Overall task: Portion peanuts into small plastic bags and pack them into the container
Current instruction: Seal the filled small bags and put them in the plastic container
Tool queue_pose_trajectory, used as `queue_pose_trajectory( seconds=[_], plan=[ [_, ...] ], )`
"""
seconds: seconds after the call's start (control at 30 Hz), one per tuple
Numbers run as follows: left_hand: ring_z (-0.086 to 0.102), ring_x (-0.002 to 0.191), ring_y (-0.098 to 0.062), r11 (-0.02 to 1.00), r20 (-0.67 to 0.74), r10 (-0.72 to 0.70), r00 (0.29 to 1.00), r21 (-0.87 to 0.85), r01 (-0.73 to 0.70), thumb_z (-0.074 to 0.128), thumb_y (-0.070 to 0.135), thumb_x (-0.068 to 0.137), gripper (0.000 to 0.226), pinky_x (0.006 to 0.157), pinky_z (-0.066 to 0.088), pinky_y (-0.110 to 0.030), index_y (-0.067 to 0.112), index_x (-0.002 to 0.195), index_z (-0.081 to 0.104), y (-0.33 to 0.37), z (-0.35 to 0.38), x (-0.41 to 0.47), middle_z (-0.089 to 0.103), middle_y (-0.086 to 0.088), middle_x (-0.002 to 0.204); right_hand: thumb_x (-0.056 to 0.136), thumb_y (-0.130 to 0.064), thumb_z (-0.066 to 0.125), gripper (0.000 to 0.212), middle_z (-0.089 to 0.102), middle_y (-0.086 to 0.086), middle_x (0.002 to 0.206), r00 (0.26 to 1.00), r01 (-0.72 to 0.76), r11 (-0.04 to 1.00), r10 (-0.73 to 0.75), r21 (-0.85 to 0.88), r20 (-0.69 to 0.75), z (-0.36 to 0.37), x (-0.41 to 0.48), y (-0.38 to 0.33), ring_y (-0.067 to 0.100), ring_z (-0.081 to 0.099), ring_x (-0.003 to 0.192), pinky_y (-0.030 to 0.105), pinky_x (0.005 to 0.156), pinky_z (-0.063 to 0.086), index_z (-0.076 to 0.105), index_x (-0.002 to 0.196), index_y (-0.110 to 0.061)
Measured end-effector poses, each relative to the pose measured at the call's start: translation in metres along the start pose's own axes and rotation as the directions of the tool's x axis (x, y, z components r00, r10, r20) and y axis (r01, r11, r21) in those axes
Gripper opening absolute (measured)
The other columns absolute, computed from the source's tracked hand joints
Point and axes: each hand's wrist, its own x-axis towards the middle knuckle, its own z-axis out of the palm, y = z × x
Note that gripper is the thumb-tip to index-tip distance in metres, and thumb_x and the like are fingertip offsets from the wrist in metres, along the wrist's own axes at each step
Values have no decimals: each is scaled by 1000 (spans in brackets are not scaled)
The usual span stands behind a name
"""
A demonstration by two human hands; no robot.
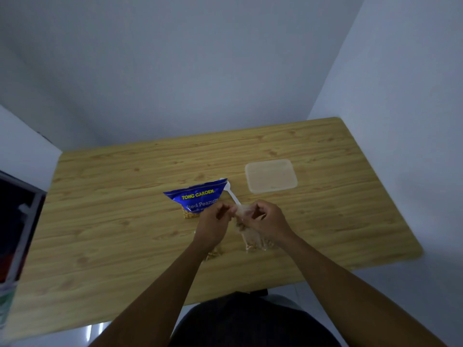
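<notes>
Item 1. Left hand (214,221) and right hand (265,221): fingers curled, both pinching the mouth of one small plastic bag (255,242). The grip is a two-handed pinch at the bag's neck, the hands almost touching.

Item 2. Small plastic bag: clear, with peanuts gathered in its lower end, which lies on the counter (125,196) just nearer the person than the grip.

Item 3. Second filled bag (213,254): nearer than the grip, to its left, partly hidden under the left forearm.

Item 4. Tong Garden peanut packet (198,196): blue, lying just beyond the grip, to its left.

Item 5. White plastic spoon (231,195): just beyond the grip, bowl against the packet's right corner, handle running in behind the hands.

Item 6. Translucent square container (270,176): beyond the grip and to its right, well apart. Whether a lid is on cannot be told.

Step in hand, as judged: closing the neck of a filled portion. No bag shows inside the container, so packing looks not yet begun.

Next move calls for: finishing the closure without spilling, then setting this bag aside or carrying it out to the container, opening that first if lidded.
</notes>
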Motion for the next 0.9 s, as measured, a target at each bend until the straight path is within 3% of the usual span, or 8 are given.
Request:
queue_pose_trajectory(
  seconds=[0.07,0.13,0.27,0.37,0.53,0.63,0.77,0.9],
  plan=[
    [64,73,-2,1000,14,17,1000,15,-17,62,14,95,13,69,47,-15,22,85,66,2,-1,-1,72,9,75,66,-45,89,35,75,-7,91,1000,9,1000,-9,15,-18,3,1,-5,2,67,80,21,67,52,74,91,-25],
    [65,78,-4,997,3,47,999,54,-47,62,16,95,12,71,48,-18,25,87,65,2,-4,-1,72,10,80,72,-41,88,29,75,-10,95,999,38,999,-37,8,-17,7,2,-9,4,68,89,26,73,53,76,95,-28],
    [65,82,-12,987,-39,128,991,102,-124,64,14,94,5,75,53,-29,16,90,66,0,-7,-2,70,4,86,79,-25,85,7,75,-8,86,993,91,996,-93,-23,-75,14,5,-16,3,68,83,37,76,55,79,84,-25],
    [63,80,-13,981,-66,165,984,113,-157,65,10,92,3,74,52,-29,11,90,66,2,-8,-2,68,0,85,79,-15,84,17,73,-8,77,981,141,985,-153,-101,-120,17,7,-24,4,67,75,34,71,57,76,73,-28],
    [63,83,-6,987,-59,134,989,96,-128,64,12,93,3,73,49,-16,11,92,67,4,-10,-3,69,3,87,78,-15,84,5,75,-5,76,986,122,988,-132,-97,-105,18,12,-27,9,70,72,32,71,58,80,78,-17],
    [63,82,-4,991,-60,107,992,87,-101,63,12,94,4,71,46,-11,10,93,66,4,-13,-1,69,4,88,81,-17,82,5,75,-4,78,992,91,995,-94,-49,-83,18,13,-25,5,68,72,23,68,54,78,82,-19],
    [63,80,-7,999,-31,16,999,38,-14,61,16,96,5,69,46,-11,15,92,65,4,-16,3,69,3,87,81,-7,81,26,71,-11,71,980,128,990,-135,-57,-145,16,12,-21,-4,64,67,9,64,47,72,72,-29],
    [62,76,7,1000,3,27,1000,14,-27,65,14,93,13,70,45,-7,25,87,65,9,-18,-1,69,9,84,81,-6,81,22,77,-6,78,983,136,988,-143,-67,-114,15,13,-24,3,72,74,18,69,56,77,72,-26]
  ],
)
